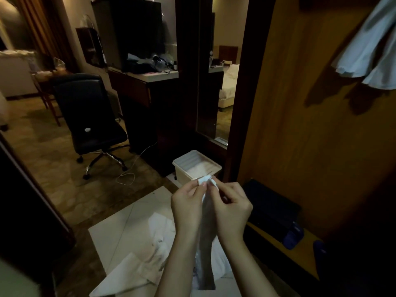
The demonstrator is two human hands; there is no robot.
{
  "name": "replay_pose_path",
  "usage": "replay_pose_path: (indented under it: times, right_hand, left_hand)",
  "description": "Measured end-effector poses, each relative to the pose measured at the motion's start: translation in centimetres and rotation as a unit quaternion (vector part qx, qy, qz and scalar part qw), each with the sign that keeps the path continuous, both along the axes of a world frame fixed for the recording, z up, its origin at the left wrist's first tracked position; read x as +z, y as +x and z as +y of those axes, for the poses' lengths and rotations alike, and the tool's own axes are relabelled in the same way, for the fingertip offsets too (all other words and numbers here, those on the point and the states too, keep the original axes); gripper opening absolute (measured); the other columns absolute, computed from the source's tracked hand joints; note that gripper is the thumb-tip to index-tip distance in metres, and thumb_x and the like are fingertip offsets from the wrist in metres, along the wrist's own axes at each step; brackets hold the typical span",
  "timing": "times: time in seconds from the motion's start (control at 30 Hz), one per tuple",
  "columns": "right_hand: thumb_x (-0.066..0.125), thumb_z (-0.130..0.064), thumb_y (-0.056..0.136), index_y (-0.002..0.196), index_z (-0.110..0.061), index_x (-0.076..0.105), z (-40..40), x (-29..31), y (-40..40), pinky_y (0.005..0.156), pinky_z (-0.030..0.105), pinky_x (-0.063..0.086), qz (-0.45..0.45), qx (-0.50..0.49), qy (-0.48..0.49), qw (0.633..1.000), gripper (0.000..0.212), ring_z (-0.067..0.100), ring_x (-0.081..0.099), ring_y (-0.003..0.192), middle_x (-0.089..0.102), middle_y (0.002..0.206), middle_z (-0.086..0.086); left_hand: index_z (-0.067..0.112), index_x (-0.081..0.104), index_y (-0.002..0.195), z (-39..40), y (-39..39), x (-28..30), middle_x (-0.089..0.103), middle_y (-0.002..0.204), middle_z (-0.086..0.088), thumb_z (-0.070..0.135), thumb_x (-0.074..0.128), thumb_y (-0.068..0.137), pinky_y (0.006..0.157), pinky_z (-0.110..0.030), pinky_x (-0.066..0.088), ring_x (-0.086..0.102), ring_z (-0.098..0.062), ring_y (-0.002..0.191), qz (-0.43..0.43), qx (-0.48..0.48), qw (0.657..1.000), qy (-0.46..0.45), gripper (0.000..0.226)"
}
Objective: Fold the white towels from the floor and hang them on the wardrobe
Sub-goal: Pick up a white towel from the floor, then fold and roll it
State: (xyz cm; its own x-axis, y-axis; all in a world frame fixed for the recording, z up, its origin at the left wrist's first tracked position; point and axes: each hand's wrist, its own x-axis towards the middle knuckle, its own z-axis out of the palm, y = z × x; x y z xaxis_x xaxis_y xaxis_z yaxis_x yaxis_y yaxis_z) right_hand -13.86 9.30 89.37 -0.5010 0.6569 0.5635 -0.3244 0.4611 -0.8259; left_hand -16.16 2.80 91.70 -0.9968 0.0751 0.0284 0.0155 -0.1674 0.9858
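Pinching a white towel's [206,228] top edge, left hand [188,202] and right hand [232,207] grips close together, near the wardrobe [310,136].

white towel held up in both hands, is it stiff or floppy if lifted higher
Probably floppy: the white towel hangs limp from the corners pinched by the left hand and right hand. Likely light, since fingertips alone carry it. It may swing when raised.
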Motion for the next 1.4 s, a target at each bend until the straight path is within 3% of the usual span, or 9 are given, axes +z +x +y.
replay_pose_path:
  times: [0.13,0.23,0.33,0.5,0.67,0.8,1.0,1.2,1.4]
  right_hand:
    - [0.065,-0.016,0.089,0.094,-0.018,0.076,0.3,-0.6,-0.2,0.061,0.019,0.05,-0.04,0.09,-0.031,0.995,0.012,0.01,0.062,0.072,0.064,0.077,-0.002]
    - [0.054,-0.019,0.097,0.081,-0.019,0.074,1.6,-0.5,-0.1,0.067,0.033,0.052,-0.107,0.184,-0.035,0.977,0.025,0.018,0.061,0.073,0.063,0.075,0.002]
    - [0.06,-0.008,0.092,0.101,-0.026,0.07,2.1,-0.5,0.1,0.073,0.022,0.053,-0.159,0.21,-0.046,0.964,0.023,0.008,0.065,0.087,0.068,0.093,-0.003]
    - [0.07,-0.008,0.084,0.098,-0.027,0.071,2.3,-0.6,0.8,0.079,0.019,0.054,-0.155,0.189,-0.095,0.965,0.024,0.003,0.066,0.093,0.071,0.098,-0.006]
    - [0.081,-0.024,0.072,0.097,-0.027,0.066,3.4,-1.0,0.7,0.069,0.013,0.047,-0.202,0.155,0.031,0.967,0.029,0.002,0.056,0.082,0.059,0.096,-0.003]
    - [0.085,-0.029,0.065,0.089,-0.025,0.057,4.5,-1.2,0.8,0.073,0.02,0.048,-0.226,0.168,0.057,0.958,0.038,0.007,0.054,0.093,0.055,0.099,-0.007]
    - [0.084,-0.033,0.065,0.073,-0.031,0.057,6.0,-0.4,1.6,0.08,0.006,0.033,-0.316,0.222,0.139,0.912,0.028,0.001,0.042,0.112,0.052,0.115,-0.014]
    - [0.081,-0.045,0.066,0.1,-0.018,0.074,6.8,-1.1,1.8,0.094,0.025,0.043,-0.397,0.255,0.2,0.859,0.044,0.004,0.05,0.109,0.058,0.112,-0.011]
    - [0.071,-0.039,0.081,0.091,-0.024,0.076,6.8,-1.1,1.4,0.084,0.028,0.037,-0.406,0.129,0.382,0.82,0.019,0.008,0.046,0.087,0.063,0.09,-0.007]
  left_hand:
    - [0.009,0.072,0.099,-0.2,-0.1,-0.4,0.074,0.088,-0.008,0.004,0.048,0.096,0.072,-0.026,0.054,0.071,-0.021,0.089,-0.012,-0.07,0.997,0.02,0.024]
    - [0.016,0.071,0.101,-0.9,-0.7,-1.0,0.074,0.094,-0.002,0.011,0.048,0.098,0.071,-0.02,0.052,0.069,-0.015,0.092,-0.024,-0.065,0.997,0.023,0.023]
    - [0.026,0.068,0.095,-1.6,-0.8,-1.1,0.073,0.09,0.006,0.016,0.049,0.097,0.068,-0.014,0.052,0.069,-0.008,0.088,-0.031,-0.093,0.995,0.024,0.022]
    - [0.014,0.069,0.106,-2.5,-0.7,-1.4,0.075,0.09,0.0,0.01,0.062,0.089,0.068,-0.016,0.053,0.071,-0.013,0.085,0.023,-0.157,0.986,-0.045,0.018]
    - [0.016,0.069,0.104,-4.2,-1.5,-2.0,0.075,0.092,0.001,0.016,0.061,0.09,0.069,-0.014,0.05,0.071,-0.009,0.084,0.052,-0.191,0.973,-0.114,0.016]
    - [0.02,0.069,0.1,-4.9,-1.7,-2.2,0.075,0.091,0.001,0.012,0.055,0.094,0.069,-0.016,0.05,0.071,-0.011,0.084,0.056,-0.224,0.964,-0.131,0.017]
    - [0.009,0.067,0.106,-5.7,-2.1,-2.3,0.074,0.095,-0.004,0.008,0.056,0.093,0.069,-0.02,0.051,0.07,-0.015,0.088,0.079,-0.23,0.963,-0.113,0.017]
    - [0.002,0.065,0.098,-7.7,-2.3,-2.4,0.071,0.083,0.005,-0.001,0.051,0.092,0.071,-0.013,0.047,0.065,-0.003,0.083,0.116,-0.246,0.957,-0.097,0.015]
    - [0.011,0.068,0.092,-9.1,-2.9,-3.7,0.071,0.084,0.01,0.001,0.055,0.091,0.074,-0.012,0.047,0.064,-0.002,0.084,0.116,-0.183,0.968,-0.13,0.017]
